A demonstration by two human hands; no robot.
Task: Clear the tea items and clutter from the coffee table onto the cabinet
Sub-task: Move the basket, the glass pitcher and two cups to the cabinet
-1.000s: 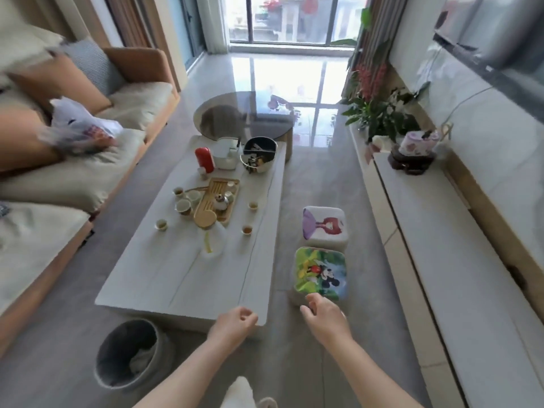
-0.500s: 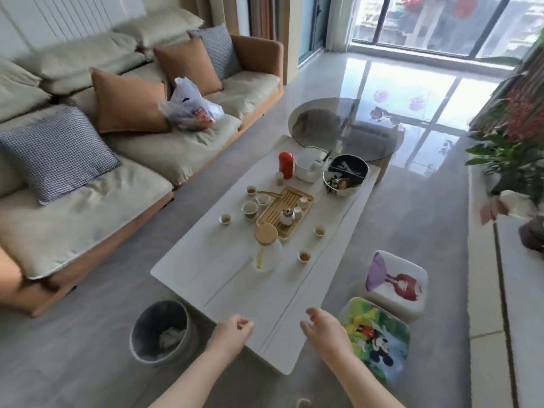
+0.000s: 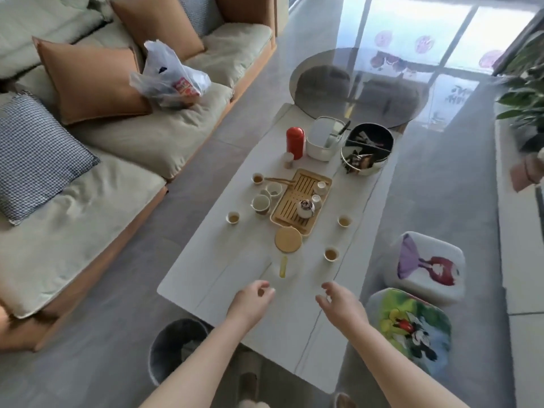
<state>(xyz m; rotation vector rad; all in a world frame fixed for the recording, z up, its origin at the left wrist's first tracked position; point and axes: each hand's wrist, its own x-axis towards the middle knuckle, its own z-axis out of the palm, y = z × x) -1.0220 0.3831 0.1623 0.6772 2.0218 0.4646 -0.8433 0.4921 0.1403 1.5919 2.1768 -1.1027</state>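
Observation:
The white coffee table [image 3: 223,278] carries a bamboo tea tray [image 3: 294,198] with a small teapot [image 3: 306,208] and cups. Small tea cups stand around the tray, one [image 3: 331,254] near the right edge. A glass pitcher with a wooden lid [image 3: 288,239] stands in front of the tray. Farther back are a red canister [image 3: 295,142], a white basket [image 3: 323,142] and a black bowl of clutter [image 3: 368,148]. My left hand [image 3: 250,301] and my right hand [image 3: 341,307] hover over the near end of the table, fingers loosely curled, holding nothing.
A beige sofa [image 3: 88,178] with cushions and a plastic bag [image 3: 169,78] lines the left side. A grey waste bin [image 3: 176,348] stands at the table's near left corner. Two printed stools [image 3: 426,269] [image 3: 409,328] sit to the right. A round glass table [image 3: 362,86] lies beyond.
The view has swung left and moved closer to the coffee table. Both hands have come forward over its near end, still holding nothing.

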